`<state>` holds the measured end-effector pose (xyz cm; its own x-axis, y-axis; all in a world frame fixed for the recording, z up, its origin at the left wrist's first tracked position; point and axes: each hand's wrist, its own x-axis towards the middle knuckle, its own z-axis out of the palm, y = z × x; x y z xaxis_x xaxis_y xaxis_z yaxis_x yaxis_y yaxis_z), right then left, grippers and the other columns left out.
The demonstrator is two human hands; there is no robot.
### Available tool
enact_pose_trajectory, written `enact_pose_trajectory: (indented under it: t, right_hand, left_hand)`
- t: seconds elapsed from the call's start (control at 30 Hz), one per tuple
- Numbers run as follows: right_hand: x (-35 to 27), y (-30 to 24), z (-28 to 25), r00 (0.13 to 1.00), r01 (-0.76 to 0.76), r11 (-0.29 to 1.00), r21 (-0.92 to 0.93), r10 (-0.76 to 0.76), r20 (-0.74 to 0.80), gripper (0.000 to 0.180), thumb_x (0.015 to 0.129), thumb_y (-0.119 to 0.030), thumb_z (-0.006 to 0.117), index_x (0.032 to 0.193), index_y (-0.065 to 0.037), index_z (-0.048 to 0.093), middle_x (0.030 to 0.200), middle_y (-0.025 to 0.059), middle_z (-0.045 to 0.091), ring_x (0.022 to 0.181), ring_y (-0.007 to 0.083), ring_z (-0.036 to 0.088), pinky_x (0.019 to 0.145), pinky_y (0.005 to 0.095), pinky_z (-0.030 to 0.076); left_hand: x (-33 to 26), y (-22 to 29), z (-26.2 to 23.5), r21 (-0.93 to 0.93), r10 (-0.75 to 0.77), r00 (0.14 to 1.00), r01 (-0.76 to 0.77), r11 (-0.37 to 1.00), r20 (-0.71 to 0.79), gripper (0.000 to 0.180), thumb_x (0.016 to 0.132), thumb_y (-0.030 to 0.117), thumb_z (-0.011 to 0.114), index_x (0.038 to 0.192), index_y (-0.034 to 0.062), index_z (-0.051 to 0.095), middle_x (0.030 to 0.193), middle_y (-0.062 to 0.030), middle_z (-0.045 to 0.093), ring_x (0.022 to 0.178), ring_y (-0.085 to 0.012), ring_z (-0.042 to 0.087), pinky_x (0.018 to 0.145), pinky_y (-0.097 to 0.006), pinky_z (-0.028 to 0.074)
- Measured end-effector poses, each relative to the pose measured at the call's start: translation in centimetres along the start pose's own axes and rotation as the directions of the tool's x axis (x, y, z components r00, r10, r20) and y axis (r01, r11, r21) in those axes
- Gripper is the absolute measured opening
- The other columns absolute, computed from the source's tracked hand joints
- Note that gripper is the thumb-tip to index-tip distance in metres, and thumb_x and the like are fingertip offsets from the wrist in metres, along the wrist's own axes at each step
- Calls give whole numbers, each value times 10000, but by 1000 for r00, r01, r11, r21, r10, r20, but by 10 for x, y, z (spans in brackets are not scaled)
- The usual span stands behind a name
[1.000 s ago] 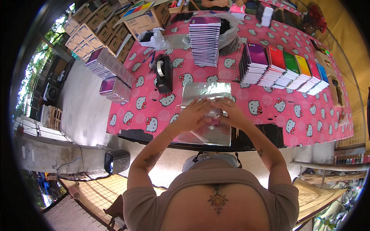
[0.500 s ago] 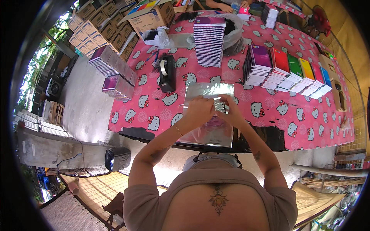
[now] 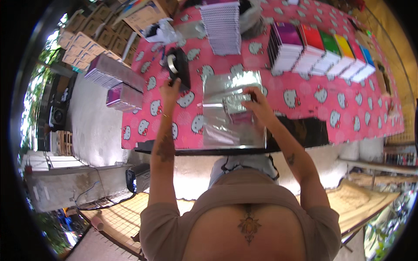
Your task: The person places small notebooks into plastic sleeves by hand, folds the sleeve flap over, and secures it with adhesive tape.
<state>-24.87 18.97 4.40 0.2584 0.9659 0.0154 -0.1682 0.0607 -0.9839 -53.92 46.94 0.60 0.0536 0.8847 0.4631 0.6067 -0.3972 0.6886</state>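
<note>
On the pink cat-patterned tablecloth (image 3: 305, 98) lies a sheet of silver wrapping foil (image 3: 217, 130). A small bundle (image 3: 238, 111), partly folded into foil with a pink cover showing, sits on it. My right hand (image 3: 257, 102) holds the bundle's far right corner and presses the foil down. My left hand (image 3: 169, 90) has reached out to the left, its fingers curled on the near end of a black tape dispenser (image 3: 178, 65).
A tall stack of purple-edged booklets (image 3: 223, 24) stands at the back. A row of coloured booklet stacks (image 3: 322, 50) runs to the right. More stacks (image 3: 115, 76) sit at the table's left end, with cardboard boxes (image 3: 91, 39) beyond. The table's front edge (image 3: 204, 150) is at my waist.
Both hands were together on the foil bundle. Now my left hand has left it and moved left to the tape dispenser, while my right hand stays on the bundle.
</note>
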Motion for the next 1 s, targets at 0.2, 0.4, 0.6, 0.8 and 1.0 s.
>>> enact_pose_trajectory:
  t: [0.2, 0.4, 0.6, 0.8, 1.0]
  right_hand:
    - [-5, -1, -8, 1000, 6, 1000, 28, -6, -18, 409, 839, -1, 697, 1214, -59, 543, 1155, 32, 536, 1042, 121, 537, 825, 274, 496]
    - [-6, -14, -8, 998, -64, 996, 62, 65, -25, 389, 859, 2, 680, 1217, -58, 540, 1157, 31, 535, 1000, 112, 549, 815, 268, 495]
    - [-1, -15, -4, 997, -41, 999, 33, 43, -67, 370, 861, 9, 674, 1199, -65, 541, 1127, 9, 530, 1004, 88, 516, 830, 248, 459]
    - [-5, -8, -9, 997, -39, 998, 39, 41, -58, 400, 844, 0, 680, 1209, -72, 532, 1121, 0, 518, 1024, 96, 500, 843, 252, 445]
    - [-8, -15, -5, 998, -62, 996, 66, 63, -9, 411, 852, 11, 681, 1218, -66, 509, 1108, 19, 517, 999, 105, 529, 824, 262, 486]
  left_hand:
    - [0, 17, 7, -500, -394, 857, 514, 697, 331, 212, 845, 219, 774, 944, 56, 682, 774, -11, 573, 704, -120, 551, 592, -270, 473]
    - [-39, 16, -8, -506, -451, 803, 596, 623, 390, 185, 864, 172, 725, 956, 11, 733, 844, -67, 716, 755, -150, 656, 680, -292, 496]
    - [-5, 77, -38, 400, -3, 889, -203, 894, 459, 169, 847, 169, 692, 971, 68, 749, 790, -121, 715, 675, -233, 680, 623, -349, 514]
    - [-30, 237, -10, -454, 580, 277, -405, 793, 766, 221, 802, 273, 728, 865, 62, 739, 752, -113, 698, 712, -244, 689, 651, -353, 512]
    - [-15, 240, 57, -367, 411, -47, -549, 751, 911, 384, 788, 418, 768, 749, 40, 714, 614, -68, 633, 625, -233, 644, 585, -380, 479]
